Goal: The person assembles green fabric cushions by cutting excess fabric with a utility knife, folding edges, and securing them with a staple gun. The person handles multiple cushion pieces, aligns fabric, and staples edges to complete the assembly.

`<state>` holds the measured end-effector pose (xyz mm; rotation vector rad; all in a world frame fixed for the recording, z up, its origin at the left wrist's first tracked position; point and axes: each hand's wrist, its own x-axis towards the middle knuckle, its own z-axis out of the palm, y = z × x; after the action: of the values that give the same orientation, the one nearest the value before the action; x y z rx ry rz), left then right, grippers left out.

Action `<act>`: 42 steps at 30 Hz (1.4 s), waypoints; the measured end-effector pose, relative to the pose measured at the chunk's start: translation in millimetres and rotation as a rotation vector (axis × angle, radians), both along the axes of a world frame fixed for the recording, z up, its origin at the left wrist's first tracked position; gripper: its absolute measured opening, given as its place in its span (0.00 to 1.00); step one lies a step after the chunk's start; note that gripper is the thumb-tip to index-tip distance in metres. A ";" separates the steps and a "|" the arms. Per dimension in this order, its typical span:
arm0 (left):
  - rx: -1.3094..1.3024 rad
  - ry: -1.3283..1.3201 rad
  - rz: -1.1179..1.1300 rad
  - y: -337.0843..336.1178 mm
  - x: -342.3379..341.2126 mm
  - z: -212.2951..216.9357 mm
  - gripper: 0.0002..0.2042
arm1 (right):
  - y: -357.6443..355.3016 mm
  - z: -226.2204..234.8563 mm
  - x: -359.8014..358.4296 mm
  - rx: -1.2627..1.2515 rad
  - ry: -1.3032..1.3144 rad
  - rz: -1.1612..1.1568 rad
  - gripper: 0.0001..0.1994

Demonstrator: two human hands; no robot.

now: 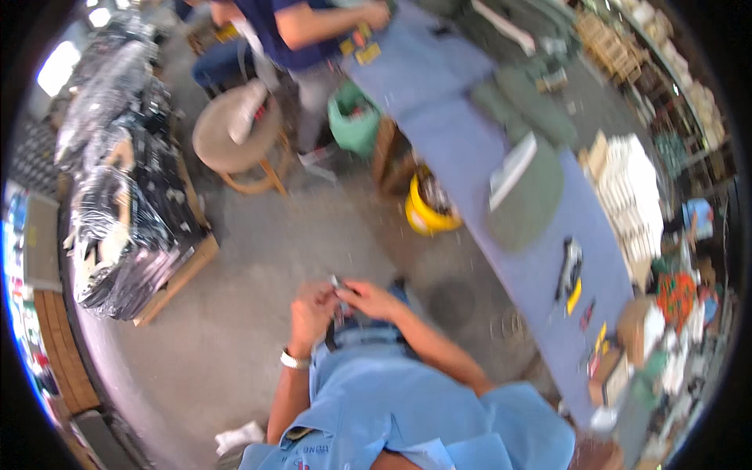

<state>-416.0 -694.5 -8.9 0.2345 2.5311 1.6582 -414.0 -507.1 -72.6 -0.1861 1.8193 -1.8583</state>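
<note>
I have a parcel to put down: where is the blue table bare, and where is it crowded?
Bare: the strip of blue table between its left edge and the black-and-grey tool, and the far patch between the yellow pieces and dark green cloth. Crowded: the near right side, with small yellow items and a brown box.

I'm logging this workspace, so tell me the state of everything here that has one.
Left hand, fingers curled, grip unclear.
Right hand, fingers curled, grip unclear.
Small object, at the fingertips, blurred.
Yellow bucket, open, contents showing.
Green bin, open, contents showing.
Round stool, standing, pale item on seat.
Stacked goods, wrapped in plastic.
</note>
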 end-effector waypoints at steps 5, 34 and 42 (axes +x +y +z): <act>-0.183 -0.159 0.032 -37.3 20.1 -9.9 0.23 | -39.5 19.1 12.9 0.095 -0.089 0.068 0.14; -0.303 -1.001 -0.108 -221.9 106.1 -243.4 0.29 | 92.3 -291.6 137.7 0.802 -0.191 -0.654 0.25; -0.803 -0.521 -0.824 -52.0 -74.3 -228.5 0.27 | 234.1 -153.7 172.2 0.007 -0.148 -1.505 0.12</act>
<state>-490.4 -746.5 -237.4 0.5598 2.0309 0.3071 -241.9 -273.0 -226.3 1.6945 1.9341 -2.5340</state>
